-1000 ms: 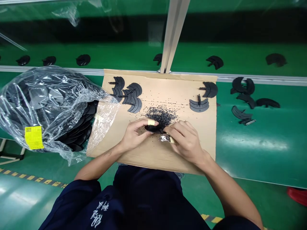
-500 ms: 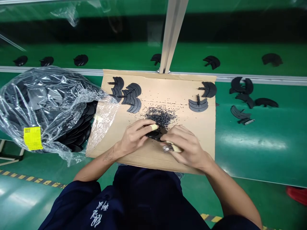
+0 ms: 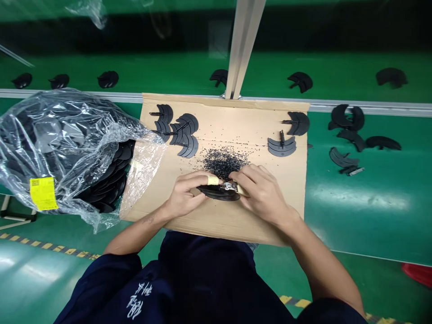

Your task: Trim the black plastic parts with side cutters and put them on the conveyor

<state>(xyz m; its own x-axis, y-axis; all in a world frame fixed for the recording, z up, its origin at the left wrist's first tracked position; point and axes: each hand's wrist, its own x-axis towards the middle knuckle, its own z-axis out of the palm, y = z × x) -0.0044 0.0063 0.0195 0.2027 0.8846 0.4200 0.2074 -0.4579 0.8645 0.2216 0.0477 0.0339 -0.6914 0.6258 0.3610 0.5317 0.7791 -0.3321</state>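
My left hand (image 3: pixel 185 194) is closed on the left end of a curved black plastic part (image 3: pixel 220 193), held tilted above the cardboard; yellowish tape wraps a finger. My right hand (image 3: pixel 265 191) grips small metal nippers (image 3: pixel 230 185), whose head lies against the part's upper edge. The fingers cover most of the handles, and the jaw tips are hard to make out. Just beyond both hands, a heap of tiny black plastic bits (image 3: pixel 224 163) spreads over the cardboard sheet (image 3: pixel 216 221).
A clear plastic bag (image 3: pixel 77 130) full of black parts stands at the left. Several black fan-shaped parts (image 3: pixel 185 137) lie on the cardboard's left, two (image 3: pixel 281 145) on its right. More parts (image 3: pixel 347 119) rest on the green table (image 3: pixel 371 202). A metal post (image 3: pixel 245 45) rises behind.
My right hand has turned and moved up, bringing the nippers' head from below the hand to the part's upper edge. The black part has tilted, showing more of its curved edge.
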